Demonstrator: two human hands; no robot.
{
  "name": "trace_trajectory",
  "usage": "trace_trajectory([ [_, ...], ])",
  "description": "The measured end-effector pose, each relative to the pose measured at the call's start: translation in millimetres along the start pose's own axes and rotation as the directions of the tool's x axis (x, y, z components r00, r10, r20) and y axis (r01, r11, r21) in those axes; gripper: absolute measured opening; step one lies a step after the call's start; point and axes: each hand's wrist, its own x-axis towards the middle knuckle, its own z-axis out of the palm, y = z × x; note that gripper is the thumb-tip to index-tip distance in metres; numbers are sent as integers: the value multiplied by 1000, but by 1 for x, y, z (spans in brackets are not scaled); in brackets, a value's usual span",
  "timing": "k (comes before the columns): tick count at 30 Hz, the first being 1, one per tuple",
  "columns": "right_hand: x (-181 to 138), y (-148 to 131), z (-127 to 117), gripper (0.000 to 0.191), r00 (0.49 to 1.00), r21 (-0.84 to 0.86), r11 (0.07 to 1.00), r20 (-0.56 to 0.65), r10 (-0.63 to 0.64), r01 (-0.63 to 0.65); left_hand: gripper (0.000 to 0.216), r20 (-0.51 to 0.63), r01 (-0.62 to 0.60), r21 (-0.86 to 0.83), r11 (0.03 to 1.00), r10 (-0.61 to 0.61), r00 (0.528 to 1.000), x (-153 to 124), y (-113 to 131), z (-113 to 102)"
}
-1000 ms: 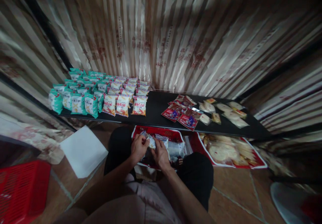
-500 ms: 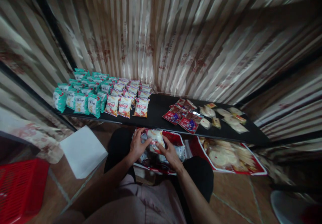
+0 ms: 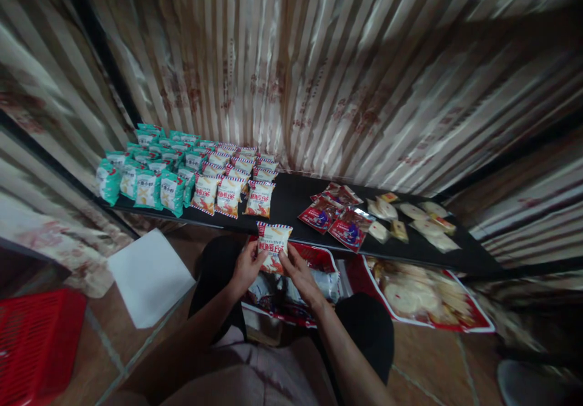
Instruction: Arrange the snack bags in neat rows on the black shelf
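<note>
Between my two hands is a snack bag (image 3: 272, 247) with a striped top edge, red lettering and an orange lower part, held upright with its printed front facing me. My left hand (image 3: 248, 266) grips its left side, and my right hand (image 3: 298, 270) grips its right side. Below them, a red basket (image 3: 334, 259) with a white rim holds several more packets, partly hidden by my hands. Just ahead on the black shelf (image 3: 286, 205) stand matching snack bags (image 3: 259, 199) in rows, beside teal and white snack bags (image 3: 148, 189) on the left.
Dark red packets (image 3: 348, 228) and pale round packs (image 3: 428, 227) lie on the shelf's right part. A second basket (image 3: 483, 327) with pale packs stands at lower right. A white board (image 3: 150, 278) and a red crate (image 3: 40, 339) are at left. A striped curtain (image 3: 282, 59) hangs behind.
Both hands have raised the snack bag a little out of the basket area toward the shelf edge. It has turned upright, so its front print now shows.
</note>
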Motion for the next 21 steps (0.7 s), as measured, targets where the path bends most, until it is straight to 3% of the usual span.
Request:
trace_trajectory([
  [4,9,0,0,65,998,-58,998,55,10,-7,34,-42,-33,42,999,34,999,6,4,-8],
  [8,20,-7,6,57,995,-74,997,99,-18,25,35,-54,-75,124,989,82,995,14,15,-13],
  [16,58,-14,23,44,995,-224,970,-8,-101,97,56,-51,-135,329,935,161,986,43,26,-27],
  [21,88,-4,22,43,952,-504,841,-105,-288,199,53,-79,-146,467,872,206,975,63,31,-32],
])
